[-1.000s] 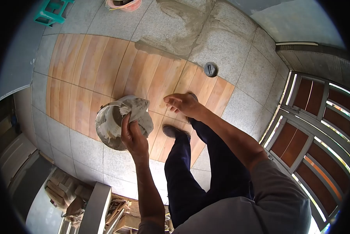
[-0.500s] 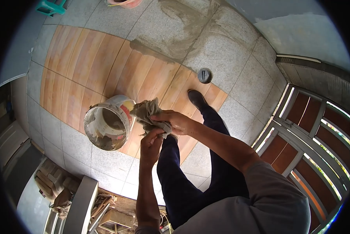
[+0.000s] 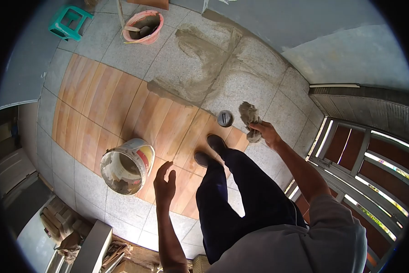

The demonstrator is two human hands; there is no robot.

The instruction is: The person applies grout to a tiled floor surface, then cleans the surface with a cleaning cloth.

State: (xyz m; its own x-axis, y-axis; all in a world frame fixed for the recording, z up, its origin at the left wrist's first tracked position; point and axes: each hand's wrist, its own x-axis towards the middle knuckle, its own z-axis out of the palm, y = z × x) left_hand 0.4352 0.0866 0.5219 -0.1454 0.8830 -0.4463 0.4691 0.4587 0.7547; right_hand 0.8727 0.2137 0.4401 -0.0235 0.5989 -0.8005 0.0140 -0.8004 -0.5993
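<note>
A crumpled, grey, wet-looking rag point(image 3: 248, 113) hangs from my right hand point(image 3: 268, 133), whose fingers pinch its lower end out to the right over the grey tiles. My left hand point(image 3: 165, 185) holds nothing; its thumb and fingers are apart, above the wood-look tiles. Just left of it stands a white bucket point(image 3: 139, 148) with a mud-smeared rim and inside. Close to the rag, a small round dark object with a slot on top point(image 3: 225, 118) sits at the edge of the wood-look tiles.
A pink tub point(image 3: 160, 28) holding grey mortar and a tool stands at the back, near a green stool point(image 3: 58, 23). Wet mortar smears point(image 3: 197, 50) cover part of the grey tiles. A slatted gate point(image 3: 350, 145) stands at right; boxes and scraps point(image 3: 118, 255) lie lower left.
My hands have parted: the left has let go of the rag, and the right has carried it to the right. My feet are now close together, and the view has shifted.
</note>
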